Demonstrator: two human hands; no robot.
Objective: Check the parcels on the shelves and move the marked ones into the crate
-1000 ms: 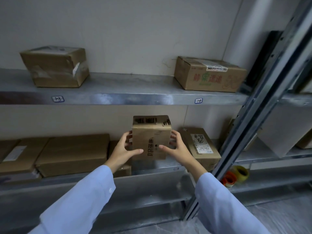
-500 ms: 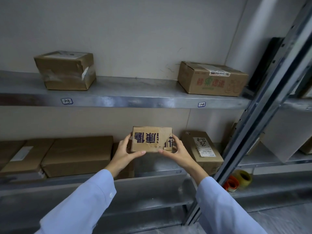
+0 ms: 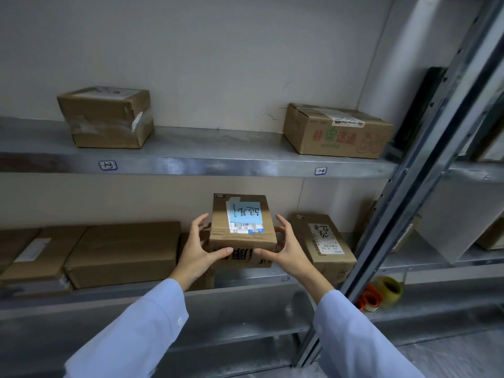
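The left hand (image 3: 197, 251) and right hand (image 3: 290, 248) hold the small parcel (image 3: 242, 227) just above the lower shelf (image 3: 259, 279), near its front edge. Each grip pinches a side, with the label (image 3: 245, 216) tilted upward, presumably for checking the mark.

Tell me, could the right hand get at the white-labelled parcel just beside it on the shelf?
Probably not yet: the right hand helps hold the blue-labelled parcel. The path looks free, though; the white-labelled parcel sits just beside it with nothing between.
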